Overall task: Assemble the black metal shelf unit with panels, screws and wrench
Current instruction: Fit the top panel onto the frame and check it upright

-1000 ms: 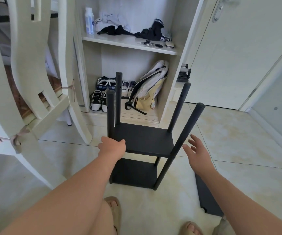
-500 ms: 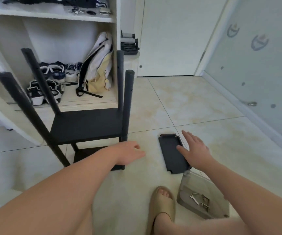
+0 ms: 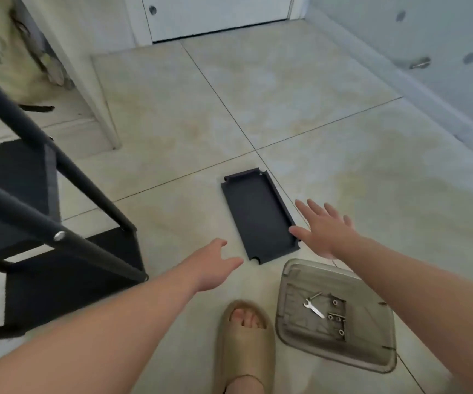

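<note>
Partly built black metal shelf unit with round posts (image 3: 67,163) is seen at left. Two panels are fitted and one silver screw head (image 3: 60,236) is visible on a post. One loose black rectangular metal panel (image 3: 258,217) is laid flat on the tiled floor (image 3: 315,95) near the unit, not yet mounted. Small silver wrench (image 3: 313,308) and small silver fasteners (image 3: 335,317) are left in the clear plastic tray (image 3: 372,336). Nothing is held. Left hand (image 3: 215,265) is stretched flat near the panel's near corner. Right hand (image 3: 323,231) is spread at its right edge; contact cannot be confirmed. Panel fitting and screwing are judged outstanding.
</note>
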Demonstrator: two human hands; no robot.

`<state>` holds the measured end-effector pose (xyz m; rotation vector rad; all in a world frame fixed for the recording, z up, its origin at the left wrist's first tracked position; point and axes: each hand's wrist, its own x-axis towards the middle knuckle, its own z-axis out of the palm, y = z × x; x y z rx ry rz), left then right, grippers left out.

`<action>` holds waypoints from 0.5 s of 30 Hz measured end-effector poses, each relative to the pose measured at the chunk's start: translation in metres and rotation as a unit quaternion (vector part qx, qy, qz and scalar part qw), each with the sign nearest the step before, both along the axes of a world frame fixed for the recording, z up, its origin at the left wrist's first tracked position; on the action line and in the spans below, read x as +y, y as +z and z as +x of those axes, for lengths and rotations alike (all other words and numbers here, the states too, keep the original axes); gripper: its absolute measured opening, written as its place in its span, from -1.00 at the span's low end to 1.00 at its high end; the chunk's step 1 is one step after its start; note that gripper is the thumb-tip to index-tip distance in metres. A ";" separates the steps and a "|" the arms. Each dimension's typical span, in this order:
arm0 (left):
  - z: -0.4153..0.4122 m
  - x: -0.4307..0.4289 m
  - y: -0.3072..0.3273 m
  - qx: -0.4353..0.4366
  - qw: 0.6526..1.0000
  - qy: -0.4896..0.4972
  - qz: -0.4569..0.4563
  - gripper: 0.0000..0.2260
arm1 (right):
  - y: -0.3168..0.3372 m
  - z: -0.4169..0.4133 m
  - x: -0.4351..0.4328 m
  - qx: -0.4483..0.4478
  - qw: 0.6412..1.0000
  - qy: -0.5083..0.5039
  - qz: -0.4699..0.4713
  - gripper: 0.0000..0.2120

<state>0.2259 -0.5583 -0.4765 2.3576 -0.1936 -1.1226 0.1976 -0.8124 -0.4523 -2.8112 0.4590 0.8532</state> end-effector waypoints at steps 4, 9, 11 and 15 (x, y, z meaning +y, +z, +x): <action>0.003 -0.028 -0.069 0.054 0.991 0.104 -0.064 -0.36 | -0.058 0.033 -0.016 0.023 1.000 -0.006 0.005 -0.35; 0.000 -0.055 -0.111 0.115 0.954 0.228 -0.156 -0.43 | -0.101 0.057 -0.012 0.051 0.995 -0.039 0.072 -0.34; 0.001 -0.063 -0.115 0.133 0.934 0.265 -0.200 -0.59 | -0.111 0.064 -0.010 0.037 0.990 -0.072 0.115 -0.31; 0.009 -0.072 -0.115 0.192 0.879 0.363 -0.243 -0.88 | -0.116 0.075 -0.013 -0.016 0.967 -0.177 0.184 -0.26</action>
